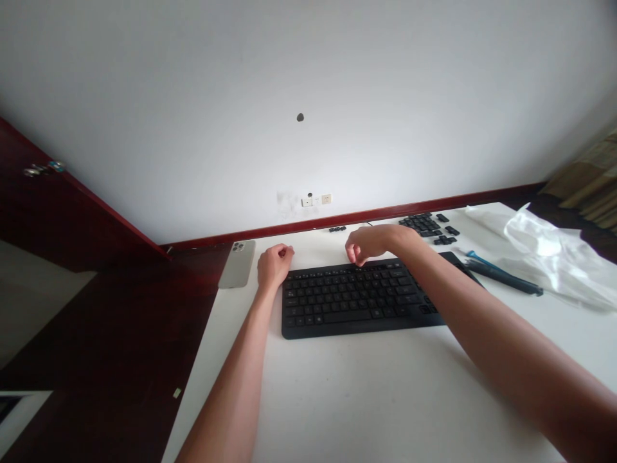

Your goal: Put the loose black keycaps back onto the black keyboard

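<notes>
A black keyboard point(347, 316) lies on the white table, most of its keys in place. My left hand point(274, 265) rests at its upper left corner, fingers curled in a loose fist with nothing seen in them. Over the top row, right of the middle, my right hand point(370, 243) bends down with its fingers pinched together close to the small keys. Whatever is between those fingertips is hidden. My right forearm covers the keyboard's right part. Beyond it lie many loose black keycaps point(421, 225), and a short row of small keycaps point(337, 229) sits near the wall.
To the left is a phone point(237, 265), camera side up. A blue-handled tool point(475, 256), possibly a brush, and a long black object point(506, 276) lie right of the keyboard, beside a crumpled white plastic bag point(554, 251). A wall stands behind the table point(337, 399).
</notes>
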Tool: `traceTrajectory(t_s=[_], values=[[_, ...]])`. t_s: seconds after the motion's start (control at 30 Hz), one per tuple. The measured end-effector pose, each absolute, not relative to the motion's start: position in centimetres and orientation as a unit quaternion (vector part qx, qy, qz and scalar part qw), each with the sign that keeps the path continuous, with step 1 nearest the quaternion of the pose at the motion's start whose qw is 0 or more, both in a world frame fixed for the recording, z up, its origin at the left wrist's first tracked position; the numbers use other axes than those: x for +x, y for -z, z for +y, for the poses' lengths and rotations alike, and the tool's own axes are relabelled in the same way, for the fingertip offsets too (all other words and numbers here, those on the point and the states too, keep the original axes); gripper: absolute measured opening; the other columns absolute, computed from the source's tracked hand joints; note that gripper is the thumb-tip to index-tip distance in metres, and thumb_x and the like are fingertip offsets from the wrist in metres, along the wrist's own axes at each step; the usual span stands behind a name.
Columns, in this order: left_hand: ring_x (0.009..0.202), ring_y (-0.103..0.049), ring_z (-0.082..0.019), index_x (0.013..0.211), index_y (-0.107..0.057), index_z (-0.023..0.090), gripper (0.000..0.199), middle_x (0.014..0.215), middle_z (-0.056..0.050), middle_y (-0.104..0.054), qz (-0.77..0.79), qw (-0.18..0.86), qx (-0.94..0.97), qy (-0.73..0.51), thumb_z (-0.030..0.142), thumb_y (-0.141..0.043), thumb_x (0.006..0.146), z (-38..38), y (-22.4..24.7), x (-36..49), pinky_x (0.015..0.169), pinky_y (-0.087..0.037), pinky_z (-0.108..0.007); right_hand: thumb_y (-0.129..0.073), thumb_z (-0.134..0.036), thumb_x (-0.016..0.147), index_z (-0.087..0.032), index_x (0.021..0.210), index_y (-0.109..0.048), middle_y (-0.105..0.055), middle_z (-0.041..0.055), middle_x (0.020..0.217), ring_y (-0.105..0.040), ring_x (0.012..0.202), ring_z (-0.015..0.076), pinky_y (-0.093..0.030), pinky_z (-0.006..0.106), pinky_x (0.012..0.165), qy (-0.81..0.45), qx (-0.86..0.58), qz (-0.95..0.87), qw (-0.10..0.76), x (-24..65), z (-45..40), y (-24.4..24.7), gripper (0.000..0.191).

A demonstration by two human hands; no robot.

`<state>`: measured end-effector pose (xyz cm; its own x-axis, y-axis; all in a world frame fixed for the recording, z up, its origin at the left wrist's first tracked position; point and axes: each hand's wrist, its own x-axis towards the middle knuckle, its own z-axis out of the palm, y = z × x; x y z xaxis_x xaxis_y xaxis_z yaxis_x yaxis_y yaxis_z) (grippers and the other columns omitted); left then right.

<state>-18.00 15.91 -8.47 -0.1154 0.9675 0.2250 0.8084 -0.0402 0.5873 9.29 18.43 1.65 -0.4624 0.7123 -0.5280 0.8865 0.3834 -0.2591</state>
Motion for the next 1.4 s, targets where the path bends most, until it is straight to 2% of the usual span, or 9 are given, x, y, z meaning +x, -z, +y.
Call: traceTrajectory(t_s=[0.17,0.27,0.33,0.5,0.67,1.0,1.4], values=[[0.075,-0.063,-0.021,0.075,-0.073,0.026,0.029,0.078,-0.003,-0.074,0.683,0.13,0.649,-0.309,0.041,-0.056,0.093,15.9,8.4,-18.0,0.065,-0.035,-0.029,-0.065,-0.017,0.083,-0.024,0.102,-0.075,-0.076,0.006,0.11,-0.07,0.095,0.0238,-0.054,0.035,0.079,0.213,0.494,0.843,0.014,9.8,19.3,-1.1,0.023],[0.075,-0.063,-0.022,0.075,-0.073,0.026,0.03,0.078,-0.004,-0.073,0.686,0.132,0.647,-0.306,0.041,-0.055,0.094,15.9,8.4,-18.0,0.064,-0.034,-0.029,-0.062,-0.019,0.087,-0.022,0.111,-0.073,-0.077,0.0062,0.107,-0.069,0.1,0.0217,-0.054,0.033,0.086,0.169,0.484,0.854,-0.092,9.7,20.3,-0.6,0.027],[0.075,-0.063,-0.022,0.075,-0.073,0.026,0.03,0.078,-0.004,-0.073,0.686,0.134,0.646,-0.307,0.041,-0.055,0.094,15.9,8.4,-18.0,0.065,-0.034,-0.029,-0.063,-0.022,0.088,-0.02,0.117,-0.071,-0.076,0.0079,0.111,-0.068,0.103,0.0224,-0.054,0.034,0.088,0.142,0.493,0.849,-0.128,9.5,21.4,-0.2,0.031],[0.074,-0.061,-0.021,0.075,-0.072,0.026,0.029,0.077,-0.004,-0.072,0.689,0.135,0.642,-0.309,0.04,-0.055,0.093,15.9,8.3,-18.0,0.064,-0.033,-0.03,-0.071,-0.024,0.084,-0.019,0.13,-0.068,-0.072,0.0116,0.126,-0.065,0.111,0.0264,-0.052,0.039,0.092,0.131,0.499,0.853,-0.081,8.8,24.6,1.0,0.046],[0.076,-0.062,-0.021,0.077,-0.073,0.024,0.029,0.082,-0.006,-0.075,0.69,0.143,0.642,-0.304,0.039,-0.054,0.094,15.8,8.3,-18.0,0.064,-0.033,-0.028,-0.073,-0.03,0.082,-0.022,0.124,-0.071,-0.073,0.0087,0.125,-0.065,0.112,0.0261,-0.051,0.038,0.094,0.162,0.456,0.874,-0.038,8.4,26.9,2.9,0.043],[0.072,-0.061,-0.02,0.07,-0.067,0.024,0.03,0.077,-0.004,-0.073,0.701,0.129,0.635,-0.299,0.038,-0.054,0.093,15.7,8.3,-17.9,0.061,-0.03,-0.028,-0.069,-0.031,0.084,-0.025,0.111,-0.078,-0.077,0.0064,0.11,-0.07,0.102,0.0237,-0.054,0.037,0.092,0.167,0.438,0.88,-0.085,8.8,27.8,6.1,0.028],[0.076,-0.063,-0.021,0.076,-0.072,0.024,0.029,0.08,-0.006,-0.074,0.688,0.14,0.644,-0.302,0.037,-0.053,0.094,15.7,8.4,-18.1,0.065,-0.035,-0.028,-0.061,-0.012,0.085,-0.02,0.104,-0.078,-0.079,0.0047,0.106,-0.072,0.093,0.0192,-0.055,0.03,0.085,0.15,0.442,0.876,-0.118,10.0,25.0,5.9,0.027]])
